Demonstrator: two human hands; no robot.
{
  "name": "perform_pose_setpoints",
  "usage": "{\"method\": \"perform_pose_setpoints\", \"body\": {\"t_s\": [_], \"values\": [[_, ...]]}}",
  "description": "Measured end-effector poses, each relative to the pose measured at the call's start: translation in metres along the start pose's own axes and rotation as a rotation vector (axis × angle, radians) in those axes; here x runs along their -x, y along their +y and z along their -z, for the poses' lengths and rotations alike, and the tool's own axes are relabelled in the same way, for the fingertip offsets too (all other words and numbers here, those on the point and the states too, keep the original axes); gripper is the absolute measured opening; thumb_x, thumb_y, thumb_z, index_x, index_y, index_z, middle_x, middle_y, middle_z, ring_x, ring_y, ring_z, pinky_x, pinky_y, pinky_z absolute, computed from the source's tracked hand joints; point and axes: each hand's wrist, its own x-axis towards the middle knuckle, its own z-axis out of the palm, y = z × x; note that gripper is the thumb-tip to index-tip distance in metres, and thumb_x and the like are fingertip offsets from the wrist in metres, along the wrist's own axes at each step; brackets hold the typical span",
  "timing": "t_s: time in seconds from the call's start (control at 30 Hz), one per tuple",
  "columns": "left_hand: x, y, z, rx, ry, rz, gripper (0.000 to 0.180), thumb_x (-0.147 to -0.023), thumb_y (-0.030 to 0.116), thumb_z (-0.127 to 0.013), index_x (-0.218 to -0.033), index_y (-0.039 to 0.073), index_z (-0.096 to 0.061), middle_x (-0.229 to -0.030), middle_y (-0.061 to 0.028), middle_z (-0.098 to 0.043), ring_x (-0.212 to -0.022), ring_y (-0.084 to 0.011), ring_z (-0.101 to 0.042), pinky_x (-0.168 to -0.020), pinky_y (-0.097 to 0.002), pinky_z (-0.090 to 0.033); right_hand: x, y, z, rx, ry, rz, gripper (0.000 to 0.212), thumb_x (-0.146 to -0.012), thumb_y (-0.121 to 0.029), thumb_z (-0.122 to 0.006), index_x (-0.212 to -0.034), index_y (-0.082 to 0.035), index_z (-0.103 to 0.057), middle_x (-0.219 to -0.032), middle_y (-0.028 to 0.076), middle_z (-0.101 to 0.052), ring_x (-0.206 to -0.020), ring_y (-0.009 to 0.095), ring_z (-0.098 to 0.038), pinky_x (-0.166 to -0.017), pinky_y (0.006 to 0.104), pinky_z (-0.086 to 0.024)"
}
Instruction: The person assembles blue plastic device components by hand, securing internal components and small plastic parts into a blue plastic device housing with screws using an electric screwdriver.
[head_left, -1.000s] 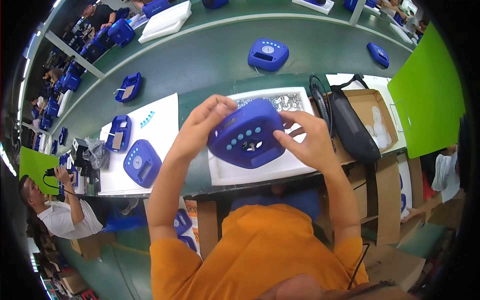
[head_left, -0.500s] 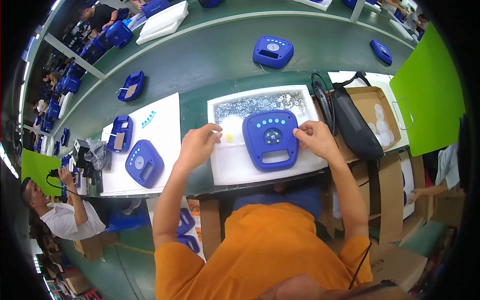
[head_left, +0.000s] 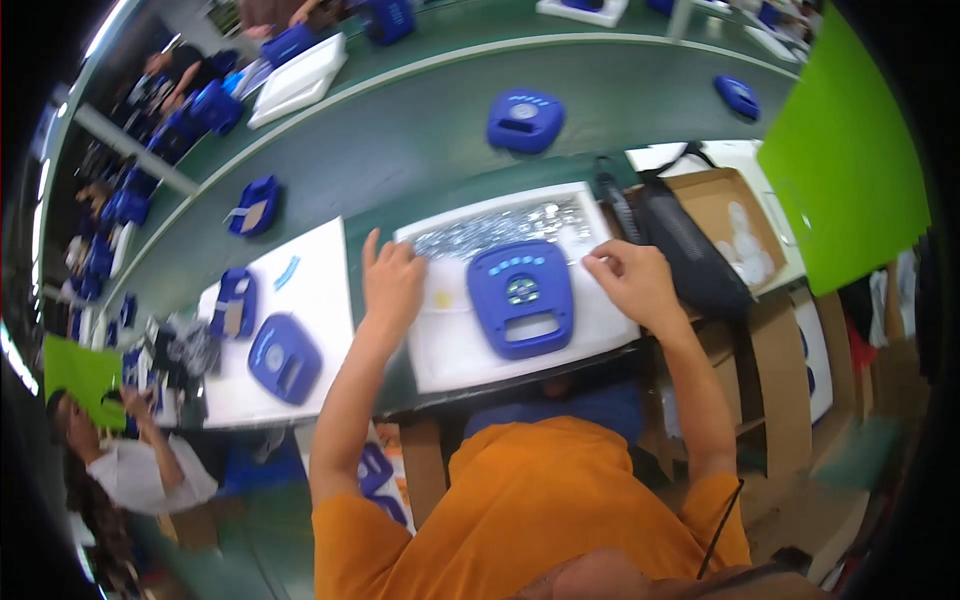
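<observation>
Spillage, first hazard: loose metal pieces (head_left: pixel 500 228) lay heaped at 12 o'clock of the blue casing (head_left: pixel 525 310), the casing's upper rim close against them; a brush of the fingers could have flicked one into its round opening (head_left: pixel 522 291), to rattle or lodge there. Slippage, second hazard: the casing rested flat on the white foam tray (head_left: pixel 440 350), apparently unheld, and a one-sided push could have skewed it. Overhang, third hazard: the tray sat close to the near edge of the counter (head_left: pixel 396 383), so a hard pull toward 6 o'clock could have tipped both.

Left hand (head_left: pixel 395 285): at 9 o'clock, over the tray's edge, index raised apart from the curled fingers, nothing visibly held. Right hand (head_left: pixel 632 285): at 3 o'clock, thumb and fingertips near one another, just beside the casing; whether they pinched anything could not be told.

Casing, one: rounded corners, narrower toward 6 o'clock; a bowed row of pale-blue dots (head_left: pixel 517 263) toward 12; opening at the centre, greenish parts within, detail blurred; wide handle slot (head_left: pixel 531 327) toward 6, white foam showing through. Companion casing (head_left: pixel 297 345): between 8 and 9 o'clock, on a white sheet (head_left: pixel 325 270), its centre filled by a grey disc
</observation>
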Motion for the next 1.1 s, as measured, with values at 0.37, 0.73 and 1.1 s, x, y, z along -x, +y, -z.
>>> {"method": "perform_pose_setpoints", "body": {"t_s": [0.37,0.73,1.1], "values": [[0.007,-0.014,-0.003,-0.023,-0.017,0.028,0.008,-0.087,0.003,-0.079,-0.091,0.009,-0.078,-0.098,-0.0084,-0.068,-0.108,-0.0312,-0.069,-0.136,-0.0633,-0.032,-0.044,0.119,0.085,-0.036,0.243,-0.162,0.036,-0.107,-0.035,-0.075,-0.108,-0.001,-0.086,-0.086,0.015,-0.084,-0.080,0.026,-0.083,-0.077,0.0409,-0.063],[0.000,-0.010,0.002,0.066,0.077,0.048,0.007,-0.094,0.006,-0.078,-0.097,0.010,-0.072,-0.096,-0.0066,-0.067,-0.102,-0.0290,-0.070,-0.134,-0.0635,-0.034,-0.066,0.226,0.147,0.778,0.087,-0.499,0.046,-0.095,-0.035,-0.086,-0.134,-0.011,-0.083,-0.137,0.022,-0.080,-0.127,0.039,-0.077,-0.109,0.0500,-0.061],[0.010,-0.001,0.034,0.397,0.127,0.145,0.006,-0.099,0.002,-0.074,-0.101,0.007,-0.071,-0.097,-0.0083,-0.073,-0.100,-0.0336,-0.072,-0.131,-0.0596,-0.038,-0.060,0.247,0.138,0.967,0.071,-0.179,0.023,-0.101,-0.024,-0.071,-0.114,-0.007,-0.082,-0.109,0.021,-0.082,-0.100,0.044,-0.080,-0.088,0.0562,-0.064]]}}
